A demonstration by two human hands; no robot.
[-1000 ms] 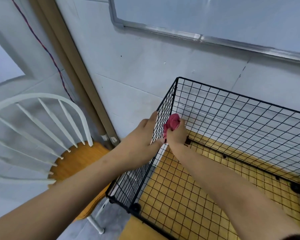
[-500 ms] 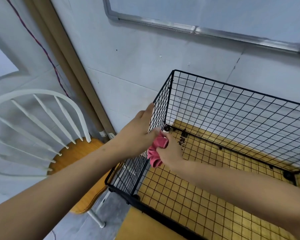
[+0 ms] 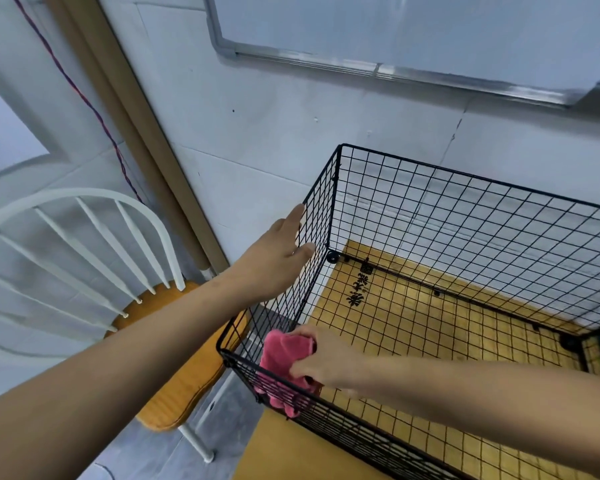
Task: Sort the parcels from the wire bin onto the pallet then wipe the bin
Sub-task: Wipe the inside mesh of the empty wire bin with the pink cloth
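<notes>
While inside, one cloth; one bin

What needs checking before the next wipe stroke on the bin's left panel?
1. Parcels out of the bin: ok, none in the part in view.
2. Grip on the cloth: ok, the right hand holds the pink cloth bunched in its fingers.
3. Cloth position: ok, inside the bin at the near left corner.
4. Panel braced: ok, the left hand lies flat on the outside of the left panel.
5. Chair clear of the bin: cannot tell, its seat sits close beside the left panel.
6. Corner clip seated: cannot tell.
</notes>
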